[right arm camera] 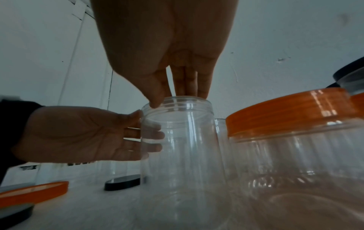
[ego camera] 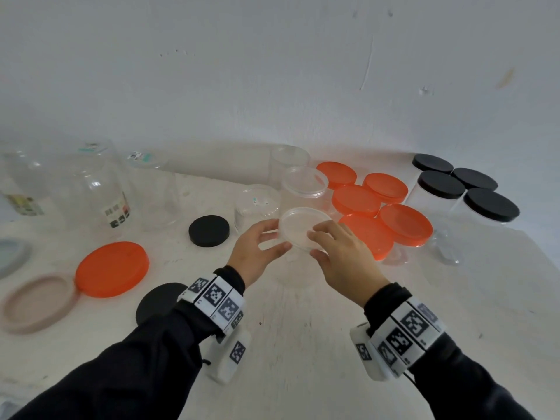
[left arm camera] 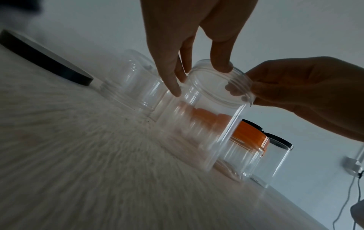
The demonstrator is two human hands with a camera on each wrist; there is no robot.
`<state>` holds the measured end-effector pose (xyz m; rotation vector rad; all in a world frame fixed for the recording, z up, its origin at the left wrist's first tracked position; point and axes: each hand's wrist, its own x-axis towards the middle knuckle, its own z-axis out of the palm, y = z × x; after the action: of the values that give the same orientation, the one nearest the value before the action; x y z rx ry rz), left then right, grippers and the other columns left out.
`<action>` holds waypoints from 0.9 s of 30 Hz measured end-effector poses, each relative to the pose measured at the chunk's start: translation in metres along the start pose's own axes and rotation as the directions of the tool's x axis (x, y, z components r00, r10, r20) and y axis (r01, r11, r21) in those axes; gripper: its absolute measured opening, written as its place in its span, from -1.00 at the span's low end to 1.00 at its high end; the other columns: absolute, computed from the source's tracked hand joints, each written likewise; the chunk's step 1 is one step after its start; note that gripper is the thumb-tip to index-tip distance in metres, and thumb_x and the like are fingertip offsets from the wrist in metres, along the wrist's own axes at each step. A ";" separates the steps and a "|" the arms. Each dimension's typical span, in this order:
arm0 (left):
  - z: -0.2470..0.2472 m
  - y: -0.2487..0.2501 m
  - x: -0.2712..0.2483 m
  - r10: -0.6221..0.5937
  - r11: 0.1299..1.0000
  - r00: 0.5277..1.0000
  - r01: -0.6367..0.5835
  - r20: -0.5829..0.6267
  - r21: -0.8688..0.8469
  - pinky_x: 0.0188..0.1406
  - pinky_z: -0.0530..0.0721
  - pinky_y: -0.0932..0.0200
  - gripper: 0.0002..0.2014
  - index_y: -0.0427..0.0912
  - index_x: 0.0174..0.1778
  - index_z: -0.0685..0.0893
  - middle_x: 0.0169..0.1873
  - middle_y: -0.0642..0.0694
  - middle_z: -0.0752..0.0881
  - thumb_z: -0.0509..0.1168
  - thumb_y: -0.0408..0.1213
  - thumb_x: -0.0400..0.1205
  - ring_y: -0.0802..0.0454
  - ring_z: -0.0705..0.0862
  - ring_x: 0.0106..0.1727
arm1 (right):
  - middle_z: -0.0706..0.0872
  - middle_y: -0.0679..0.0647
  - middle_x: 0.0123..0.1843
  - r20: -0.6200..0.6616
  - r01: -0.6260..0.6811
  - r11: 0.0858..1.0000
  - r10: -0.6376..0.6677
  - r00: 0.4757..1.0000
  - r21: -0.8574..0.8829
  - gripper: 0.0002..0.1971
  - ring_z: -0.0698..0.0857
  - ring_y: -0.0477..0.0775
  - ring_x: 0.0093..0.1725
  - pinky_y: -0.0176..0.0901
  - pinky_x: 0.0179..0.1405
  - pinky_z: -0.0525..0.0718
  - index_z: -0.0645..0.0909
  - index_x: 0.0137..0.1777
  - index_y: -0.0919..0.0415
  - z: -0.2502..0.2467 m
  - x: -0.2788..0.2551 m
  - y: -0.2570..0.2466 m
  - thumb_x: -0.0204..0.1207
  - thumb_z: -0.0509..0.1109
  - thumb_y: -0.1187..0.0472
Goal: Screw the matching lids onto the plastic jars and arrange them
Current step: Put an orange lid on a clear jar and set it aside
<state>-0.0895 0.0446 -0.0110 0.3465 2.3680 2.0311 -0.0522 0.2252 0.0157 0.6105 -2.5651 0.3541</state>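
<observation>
A clear jar (ego camera: 295,262) stands near the middle of the bench (ego camera: 303,344), just left of the orange-lidded group. A clear lid (ego camera: 303,227) sits on its mouth. The right hand (ego camera: 342,253) pinches the lid's rim from above with thumb and fingertips; the left hand (ego camera: 260,244) curls around the jar's neck to steady it.

The jar looks light, thin-walled and smooth, so it would likely slip or flex under a hard squeeze. Grip is best at the stiffer threaded neck and the lid's edge.

Count:
- five orange-lidded jars
- four black-lidded jars at the right rear
- one other clear-lidded jar
- loose lids: two black, one orange, one pink, one grey
- several open jars at the left rear, blurred
</observation>
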 end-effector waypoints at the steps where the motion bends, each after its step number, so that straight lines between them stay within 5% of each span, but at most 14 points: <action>1: 0.002 0.000 0.004 0.001 1.000 1.000 -0.001 -0.006 0.000 -0.04 0.54 0.50 -0.49 -0.15 0.37 0.50 0.28 0.03 0.59 0.44 -0.25 0.49 0.18 0.58 0.22 | 0.69 0.19 0.05 0.009 -0.015 1.000 0.015 1.000 0.010 -0.70 0.69 0.26 -0.01 0.04 -0.28 0.74 0.68 0.06 0.33 0.000 0.003 0.002 0.32 0.57 0.33; 14: 0.022 -0.003 0.040 0.037 0.999 0.999 -0.036 -0.031 0.038 0.35 0.51 0.11 -0.50 -0.22 0.41 0.49 0.32 -0.08 0.60 0.40 -0.26 0.54 0.04 0.58 0.32 | 0.70 0.19 0.07 0.050 -0.174 0.984 0.171 0.984 0.049 -0.71 0.61 0.27 0.09 0.02 -0.09 0.57 0.68 0.06 0.39 0.003 0.030 0.022 0.33 0.55 0.37; 22: 0.017 0.001 0.037 0.020 0.997 1.000 -0.019 -0.011 0.073 0.30 0.52 0.16 -0.52 -0.21 0.39 0.50 0.30 -0.07 0.60 0.39 -0.22 0.55 0.07 0.59 0.29 | 0.69 0.17 0.05 0.050 -0.187 0.981 0.184 0.982 0.053 -0.71 0.61 0.26 0.06 -0.06 -0.14 0.53 0.68 0.05 0.38 0.004 0.029 0.022 0.32 0.56 0.37; 27: -0.009 0.014 0.019 0.065 0.970 0.996 -0.076 0.052 0.232 0.18 0.50 0.33 -0.72 -0.12 0.23 0.60 0.18 0.05 0.64 0.33 -0.23 0.59 0.17 0.58 0.23 | 0.61 0.11 0.13 0.073 -0.200 0.980 0.199 0.977 0.004 -0.71 0.53 0.14 0.15 -0.17 -0.12 0.53 0.61 0.14 0.33 0.005 0.028 0.019 0.43 0.45 0.29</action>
<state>-0.1071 0.0408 0.0073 0.4796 2.6081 1.7504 -0.0848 0.2298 0.0233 0.3760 -2.7035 0.4208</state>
